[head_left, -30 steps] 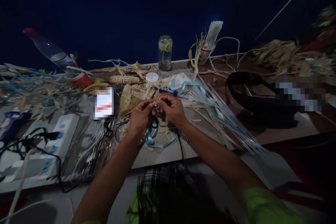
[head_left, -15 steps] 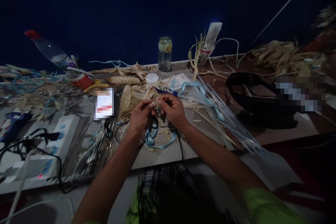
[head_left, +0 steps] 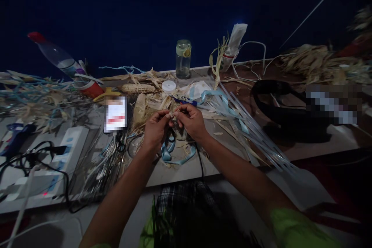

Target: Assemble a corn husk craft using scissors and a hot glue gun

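Note:
My left hand [head_left: 157, 126] and my right hand [head_left: 190, 121] meet over the middle of the table, thumbs and fingers closed in a pinch. Between the fingertips is a small pale piece, too small and dark to name. Below them lies a loop of light blue ribbon [head_left: 178, 161]. Just beyond my right fingers rests a dark blue stick-like thing [head_left: 187, 102]. Dried corn husk pieces [head_left: 157, 105] surround the hands, with a dried corn cob [head_left: 138, 88] farther back and a white roll [head_left: 168, 86] near it.
A lit phone [head_left: 115, 114] and bundled wires [head_left: 106, 170] are to the left, near a white power strip [head_left: 68, 149] and blue glue gun [head_left: 17, 137]. A glass bottle [head_left: 183, 60] stands behind. To the right lie clear glue sticks [head_left: 255, 135] and a black headband-like object [head_left: 269, 114].
Both hands stay in nearly the same place, still pinched together. A small orange-red spot at my right fingertips no longer shows. The view has shifted very slightly.

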Tool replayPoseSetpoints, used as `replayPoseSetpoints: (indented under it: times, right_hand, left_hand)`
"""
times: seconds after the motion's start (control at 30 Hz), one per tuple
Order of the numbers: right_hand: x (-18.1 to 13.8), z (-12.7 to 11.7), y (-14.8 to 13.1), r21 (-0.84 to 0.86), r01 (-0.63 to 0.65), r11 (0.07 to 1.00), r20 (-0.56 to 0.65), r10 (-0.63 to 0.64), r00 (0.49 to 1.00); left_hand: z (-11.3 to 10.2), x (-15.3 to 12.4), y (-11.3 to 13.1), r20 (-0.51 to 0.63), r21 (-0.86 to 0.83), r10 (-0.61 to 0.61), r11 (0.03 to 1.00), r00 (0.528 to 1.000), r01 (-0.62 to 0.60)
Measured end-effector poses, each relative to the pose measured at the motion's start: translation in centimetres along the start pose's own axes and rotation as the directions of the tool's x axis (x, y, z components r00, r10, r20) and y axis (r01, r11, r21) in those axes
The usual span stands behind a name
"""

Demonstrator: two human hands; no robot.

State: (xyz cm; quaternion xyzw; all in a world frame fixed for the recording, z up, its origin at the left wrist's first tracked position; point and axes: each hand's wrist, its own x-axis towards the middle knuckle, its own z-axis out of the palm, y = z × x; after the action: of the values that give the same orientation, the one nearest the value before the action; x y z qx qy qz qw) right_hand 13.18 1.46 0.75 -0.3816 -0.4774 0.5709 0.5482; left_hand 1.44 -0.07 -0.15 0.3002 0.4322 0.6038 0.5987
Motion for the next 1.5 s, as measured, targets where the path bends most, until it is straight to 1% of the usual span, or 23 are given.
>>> replayPoseSetpoints:
  times: [0.13,0.4,0.73,0.9,1.17,1.27,1.5]
  right_hand:
    - [0.2,-0.3,0.2,-0.010,-0.019,1.000,0.023,0.020,1.000]
    - [0.4,-0.5,0.9,0.043,-0.041,0.998,0.052,0.039,0.998]
    - [0.5,-0.4,1.1,0.029,-0.011,1.000,-0.020,0.012,1.000]
    - [0.3,-0.3,1.0,0.033,-0.021,0.999,-0.047,0.023,0.999]
    - [0.2,0.2,0.5,0.084,-0.109,0.991,-0.076,0.115,0.990]
    - [0.2,0.2,0.6,0.111,-0.117,0.987,-0.070,0.125,0.990]
    - [0.2,0.1,1.2,0.041,-0.085,0.996,-0.094,0.088,0.992]
  left_hand:
    - [0.1,-0.1,0.1,0.001,-0.008,0.008,1.000,1.000,-0.008]
    - [0.0,-0.1,0.1,0.011,0.000,0.008,1.000,1.000,-0.008]
    - [0.2,-0.2,0.3,0.000,0.000,0.004,1.000,1.000,-0.004]
    - [0.2,-0.2,0.2,-0.003,0.001,0.003,1.000,1.000,-0.003]
    - [0.3,-0.3,0.4,-0.024,0.017,0.012,1.000,1.000,-0.012]
    - [0.3,-0.3,0.4,-0.026,0.024,0.009,1.000,1.000,-0.008]
    - [0.2,-0.3,0.0,-0.011,0.084,0.040,0.996,0.999,-0.039]
